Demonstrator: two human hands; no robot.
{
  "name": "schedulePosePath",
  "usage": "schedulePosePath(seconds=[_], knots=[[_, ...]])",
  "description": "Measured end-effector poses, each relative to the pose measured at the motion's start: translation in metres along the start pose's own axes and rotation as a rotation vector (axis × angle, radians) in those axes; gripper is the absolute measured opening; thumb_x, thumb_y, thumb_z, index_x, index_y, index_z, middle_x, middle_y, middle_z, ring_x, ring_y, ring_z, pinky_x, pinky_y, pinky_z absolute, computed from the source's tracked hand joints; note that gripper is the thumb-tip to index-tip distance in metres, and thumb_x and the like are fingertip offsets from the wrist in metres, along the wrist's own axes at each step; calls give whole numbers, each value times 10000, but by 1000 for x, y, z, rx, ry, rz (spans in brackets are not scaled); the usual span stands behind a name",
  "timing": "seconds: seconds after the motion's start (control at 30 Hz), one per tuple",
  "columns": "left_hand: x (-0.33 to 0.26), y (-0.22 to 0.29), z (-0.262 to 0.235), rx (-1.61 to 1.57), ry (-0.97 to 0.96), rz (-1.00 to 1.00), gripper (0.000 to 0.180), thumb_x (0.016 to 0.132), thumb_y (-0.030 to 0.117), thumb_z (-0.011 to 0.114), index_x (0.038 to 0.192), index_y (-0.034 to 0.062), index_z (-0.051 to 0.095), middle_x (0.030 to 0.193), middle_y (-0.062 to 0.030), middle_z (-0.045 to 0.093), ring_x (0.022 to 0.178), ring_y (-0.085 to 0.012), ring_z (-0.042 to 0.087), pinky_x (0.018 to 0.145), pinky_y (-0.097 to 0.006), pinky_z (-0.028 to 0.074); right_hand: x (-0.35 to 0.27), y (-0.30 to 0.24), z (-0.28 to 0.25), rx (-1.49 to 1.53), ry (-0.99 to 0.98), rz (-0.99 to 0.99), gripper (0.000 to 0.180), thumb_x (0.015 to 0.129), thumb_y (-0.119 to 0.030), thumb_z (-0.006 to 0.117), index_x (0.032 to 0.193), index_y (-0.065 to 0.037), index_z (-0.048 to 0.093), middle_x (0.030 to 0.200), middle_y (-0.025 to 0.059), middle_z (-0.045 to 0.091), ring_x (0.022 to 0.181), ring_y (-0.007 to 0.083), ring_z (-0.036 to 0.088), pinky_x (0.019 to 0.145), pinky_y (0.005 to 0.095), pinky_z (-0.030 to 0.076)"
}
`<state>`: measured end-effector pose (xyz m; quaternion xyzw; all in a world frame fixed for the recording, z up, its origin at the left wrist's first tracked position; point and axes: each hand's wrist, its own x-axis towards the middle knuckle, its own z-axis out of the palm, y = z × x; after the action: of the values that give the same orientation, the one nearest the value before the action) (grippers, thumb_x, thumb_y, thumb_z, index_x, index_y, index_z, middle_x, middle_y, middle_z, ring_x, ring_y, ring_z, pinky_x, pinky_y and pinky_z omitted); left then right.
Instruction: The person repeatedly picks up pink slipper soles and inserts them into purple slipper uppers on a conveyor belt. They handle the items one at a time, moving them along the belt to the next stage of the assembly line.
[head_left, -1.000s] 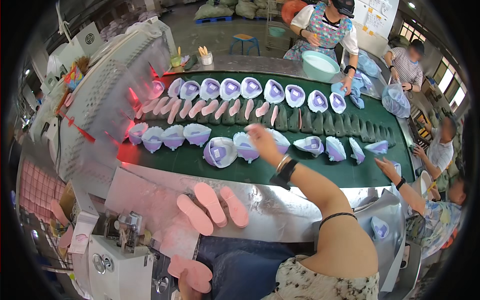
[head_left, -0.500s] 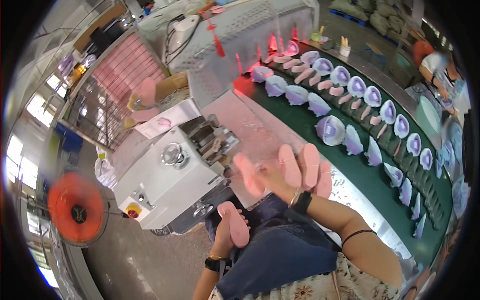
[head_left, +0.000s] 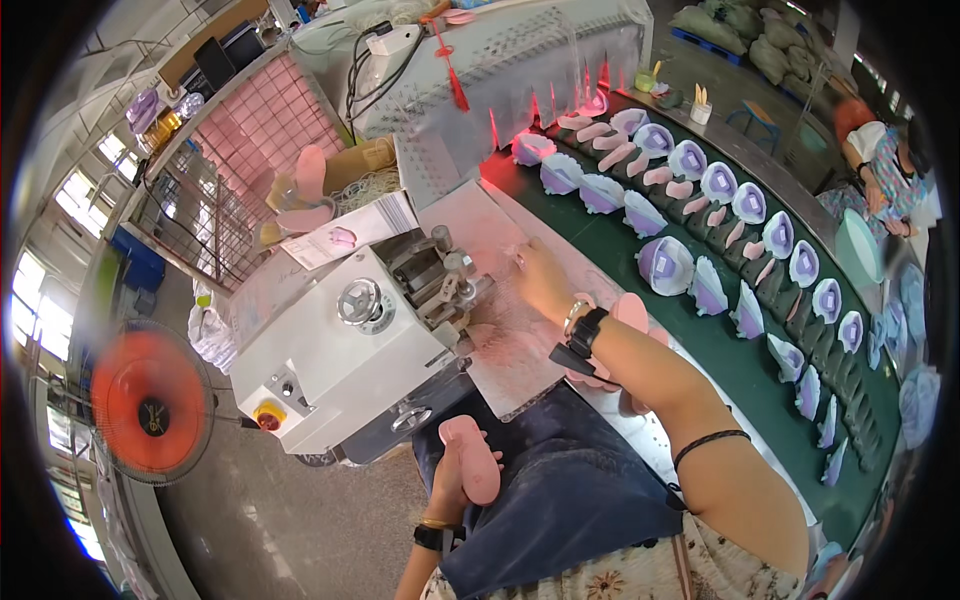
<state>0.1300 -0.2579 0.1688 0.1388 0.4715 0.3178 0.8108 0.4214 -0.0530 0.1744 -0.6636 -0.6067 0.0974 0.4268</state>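
My left hand (head_left: 455,470) is closed around a pink shoe sole (head_left: 478,462), held upright in front of the dark blue apron (head_left: 560,500). My right hand (head_left: 542,280) reaches over the dust-covered pink tabletop (head_left: 515,355), beyond the white machine's metal head (head_left: 455,285). Its fingers are drawn together at a small pale thing I cannot make out. Several pink soles (head_left: 628,312) lie beside and beneath my right forearm, which partly hides them. The white machine (head_left: 345,345) with a round dial stands between my hands and the left side.
A green conveyor belt (head_left: 600,235) at right carries rows of purple-and-white shoe uppers (head_left: 665,265) and pink soles. An orange fan (head_left: 150,400) stands at left. Behind the machine are a wire rack (head_left: 270,130) and a box of pink pieces. Another person (head_left: 885,175) works at far right.
The pink sole that was in my right hand is no longer there; that hand has moved farther out over the tabletop. My left hand still holds its sole, nearly unmoved.
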Motion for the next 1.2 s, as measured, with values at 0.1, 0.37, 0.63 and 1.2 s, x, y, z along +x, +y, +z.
schedulePosePath(seconds=[0.1, 0.37, 0.63, 1.2], knots=[[-5, 2, 0, -3, 44, 39, 525, 972, 424, 493, 1245, -24, 480, 1042, -153, 615, 933, -315, 652, 779, -436, 568, 8, 5, 12, -15, -62, 95, 300, 848, -279, 598, 971, -8, 641, 949, 214, 665, 881, 368, 644, 738, 429, 500], [2, -11, -18, 64, 243, 101, 430, 979, 377, 523, 1239, 34, 522, 1032, -75, 649, 917, -234, 646, 792, -351, 540, 40, 2, 26, 384, -162, 564, 391, 838, -376, 631, 969, -10, 675, 868, 184, 692, 802, 319, 690, 690, 397, 530], [34, -20, -9, 24, -40, -30, 404, 955, 356, 570, 1253, 89, 518, 1079, -36, 610, 993, -193, 606, 857, -358, 506, -17, 202, -169, 420, 402, 481, 230, 874, -201, 575, 908, 19, 519, 773, 154, 611, 578, 263, 654, 507, 357, 504], [29, -22, 61, 86, -113, -119, 323, 929, 265, 514, 1180, 63, 527, 1024, -90, 623, 969, -260, 618, 857, -393, 511, -125, 351, -328, -149, 830, 383, 281, 747, -118, 647, 1018, -44, 655, 836, 163, 652, 737, 276, 647, 691, 341, 516]])
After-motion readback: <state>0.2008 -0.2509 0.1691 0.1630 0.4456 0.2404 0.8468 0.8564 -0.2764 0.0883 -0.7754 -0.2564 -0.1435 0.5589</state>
